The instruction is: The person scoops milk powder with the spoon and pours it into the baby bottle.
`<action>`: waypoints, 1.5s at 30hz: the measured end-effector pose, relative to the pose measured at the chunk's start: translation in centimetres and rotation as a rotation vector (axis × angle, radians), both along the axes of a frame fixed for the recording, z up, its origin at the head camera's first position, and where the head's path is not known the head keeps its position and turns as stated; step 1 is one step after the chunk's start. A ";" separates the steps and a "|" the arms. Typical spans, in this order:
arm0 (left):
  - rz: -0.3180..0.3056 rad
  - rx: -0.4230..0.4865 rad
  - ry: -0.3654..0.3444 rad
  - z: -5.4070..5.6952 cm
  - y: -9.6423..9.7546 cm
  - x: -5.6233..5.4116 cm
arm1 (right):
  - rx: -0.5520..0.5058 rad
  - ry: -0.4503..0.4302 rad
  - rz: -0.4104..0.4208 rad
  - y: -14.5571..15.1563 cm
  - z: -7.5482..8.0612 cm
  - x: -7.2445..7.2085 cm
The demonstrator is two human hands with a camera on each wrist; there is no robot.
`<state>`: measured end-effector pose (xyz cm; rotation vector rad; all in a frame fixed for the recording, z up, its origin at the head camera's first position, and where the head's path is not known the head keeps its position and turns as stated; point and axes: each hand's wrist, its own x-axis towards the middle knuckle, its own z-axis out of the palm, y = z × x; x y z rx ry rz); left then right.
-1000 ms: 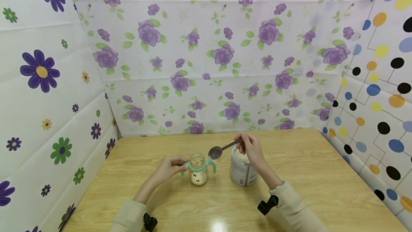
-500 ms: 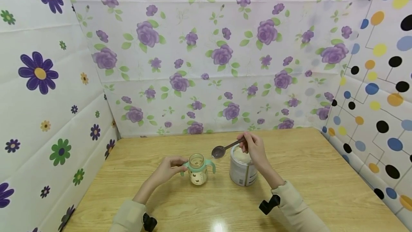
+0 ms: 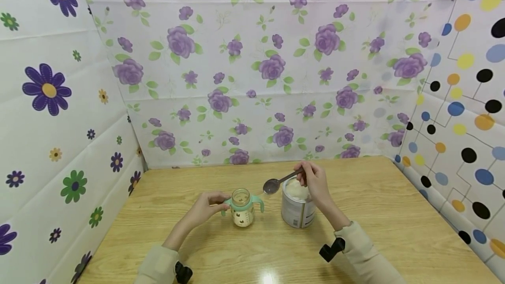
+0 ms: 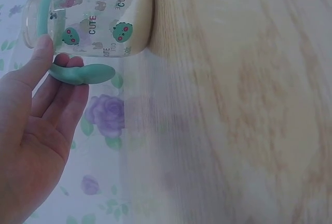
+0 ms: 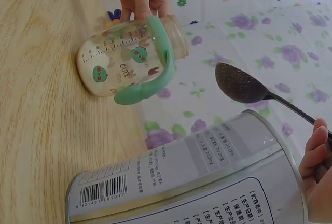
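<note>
A clear baby bottle point(image 3: 242, 218) with a mint-green two-handled collar stands upright and uncapped on the table. Pale powder lies in its bottom, as the left wrist view shows. My left hand point(image 3: 204, 208) pinches the near-side green handle point(image 4: 85, 73) between thumb and fingers. In my right hand point(image 3: 315, 184) is a dark spoon point(image 3: 272, 186), gripped by its handle. The spoon's bowl hangs between the bottle and an open tin point(image 3: 293, 214), above rim height; in the right wrist view the bowl point(image 5: 241, 83) shows only fine specks. Cream-coloured powder point(image 3: 296, 190) fills the tin.
The wooden table point(image 3: 252, 257) reaches back to a flowered cloth wall point(image 3: 252, 117). Patterned cloth also hangs at the left point(image 3: 79, 143) and right point(image 3: 449, 143). The tin stands just right of the bottle, with a gap between them.
My right hand has moved slightly right, carrying the spoon away from the bottle's mouth toward the tin. My left hand and the bottle have stayed in place.
</note>
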<state>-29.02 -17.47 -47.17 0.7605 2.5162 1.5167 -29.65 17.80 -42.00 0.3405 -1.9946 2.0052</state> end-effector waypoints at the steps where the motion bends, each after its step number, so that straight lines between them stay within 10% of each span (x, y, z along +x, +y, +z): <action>1: 0.000 0.000 0.000 0.0 0.0 0.0 | -0.002 -0.001 -0.010 0.1 0.0 0.0; 45: -0.001 0.021 -0.014 -0.1 0.0 0.0 | -0.076 -0.015 -0.152 1.2 0.5 0.0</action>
